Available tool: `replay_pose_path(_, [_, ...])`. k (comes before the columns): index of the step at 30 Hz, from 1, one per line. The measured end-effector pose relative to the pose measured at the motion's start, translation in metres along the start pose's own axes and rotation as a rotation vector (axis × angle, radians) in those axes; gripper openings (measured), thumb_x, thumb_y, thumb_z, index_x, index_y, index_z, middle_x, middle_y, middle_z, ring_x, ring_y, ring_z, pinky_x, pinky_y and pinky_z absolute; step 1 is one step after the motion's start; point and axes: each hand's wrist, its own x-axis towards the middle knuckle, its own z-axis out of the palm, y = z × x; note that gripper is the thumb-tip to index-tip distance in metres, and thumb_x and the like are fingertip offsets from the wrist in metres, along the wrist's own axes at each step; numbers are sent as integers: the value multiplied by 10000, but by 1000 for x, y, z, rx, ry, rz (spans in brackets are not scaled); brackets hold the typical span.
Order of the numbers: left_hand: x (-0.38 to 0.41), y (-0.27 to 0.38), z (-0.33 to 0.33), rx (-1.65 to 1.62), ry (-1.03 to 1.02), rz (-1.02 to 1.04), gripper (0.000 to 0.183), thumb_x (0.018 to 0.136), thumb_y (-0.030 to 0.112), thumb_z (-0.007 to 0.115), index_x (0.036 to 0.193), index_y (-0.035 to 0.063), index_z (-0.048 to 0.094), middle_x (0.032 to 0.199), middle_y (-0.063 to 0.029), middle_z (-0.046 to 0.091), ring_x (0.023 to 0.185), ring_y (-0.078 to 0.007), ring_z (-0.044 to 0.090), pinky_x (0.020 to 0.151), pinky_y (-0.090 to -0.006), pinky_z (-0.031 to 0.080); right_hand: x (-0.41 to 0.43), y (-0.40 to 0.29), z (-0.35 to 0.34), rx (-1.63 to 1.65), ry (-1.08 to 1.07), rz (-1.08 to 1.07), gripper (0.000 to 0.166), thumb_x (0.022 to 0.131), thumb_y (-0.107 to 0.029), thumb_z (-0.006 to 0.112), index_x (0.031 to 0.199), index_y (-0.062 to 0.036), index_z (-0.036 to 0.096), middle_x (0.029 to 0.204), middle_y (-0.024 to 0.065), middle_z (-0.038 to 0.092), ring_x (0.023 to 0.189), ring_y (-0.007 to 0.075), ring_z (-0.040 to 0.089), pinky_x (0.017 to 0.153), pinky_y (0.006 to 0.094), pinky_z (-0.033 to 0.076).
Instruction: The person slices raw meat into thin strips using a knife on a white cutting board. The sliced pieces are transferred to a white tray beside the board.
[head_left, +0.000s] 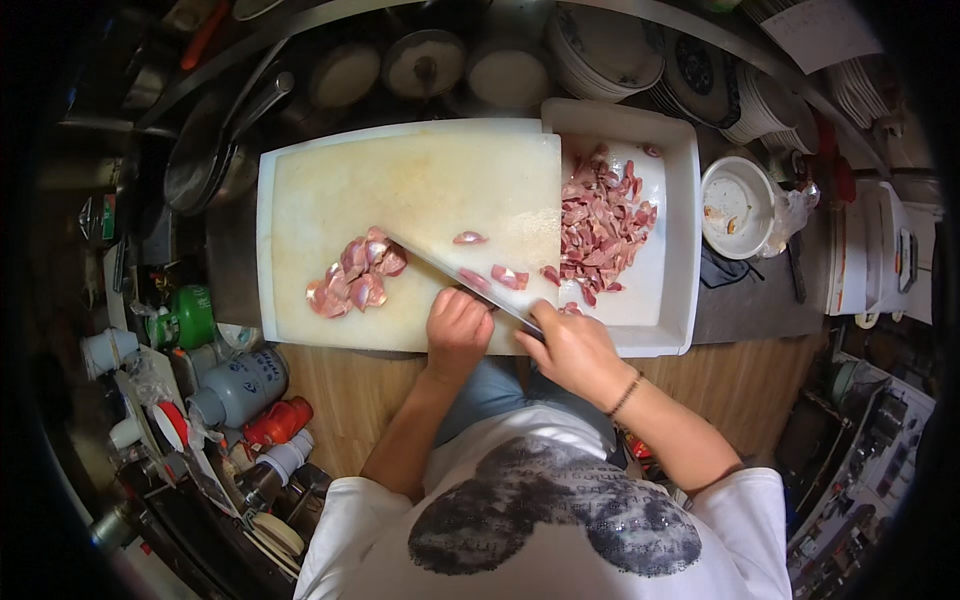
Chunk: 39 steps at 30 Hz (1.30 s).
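My right hand grips the handle of a kitchen knife, seen nearly edge-on. The blade slants up and left over the yellowed white cutting board. Close against the blade's near side, my left hand has its fingers curled; whether it holds anything is hidden. At the blade's tip lies a heap of raw gizzards. A cut piece lies along the blade, with another piece to its right and a lone slice farther back. Many cut pieces fill part of the white plastic tub.
The board's right end overlaps the tub. A white bowl with scraps stands right of it, near a dark cloth. Stacked plates and round containers line the back. Pans lie left; a gas cylinder stands below.
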Motion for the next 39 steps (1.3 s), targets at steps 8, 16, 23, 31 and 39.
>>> replay_pose_path(8, [-12,-3,-11,-75,138,-207,198,818,-39,712,998,39,738,1016,-120,700,987,-363,671,893,-452,570,-48,27,-12,169,84,145,306,1021,-311,752,1058,-31,635,767,227,717,751,468,725,677,541,574])
replay_pose_path(16, [-14,-6,-9,14,-2,-30,241,775,-49,718,999,38,738,991,-112,681,973,-356,659,858,-463,569,-81,10,-29,-61,-47,88,340,1012,-330,751,1040,-22,609,719,209,705,696,451,721,637,549,573])
replay_pose_path(23, [-6,-3,-18,-20,-62,23,265,773,-56,736,1024,26,753,1014,-120,695,1018,-365,667,882,-466,571,3,-15,22,38,97,8,325,1016,-302,738,1066,-5,615,766,245,720,738,482,724,661,569,575])
replay_pose_path(31, [41,-73,-116,478,188,-300,381,829,34,826,1200,37,743,1131,-162,694,1047,-383,683,931,-464,573,-63,-12,10,80,67,76,323,1027,-344,738,1092,-49,622,784,220,726,707,455,720,641,535,575])
replay_pose_path(39, [30,-128,-144,-325,49,-659,211,1052,26,669,1253,-17,712,1091,-65,762,944,-113,703,849,-287,594,-78,16,5,89,238,322,333,1016,-334,752,1177,-53,674,845,236,753,793,472,744,680,549,579])
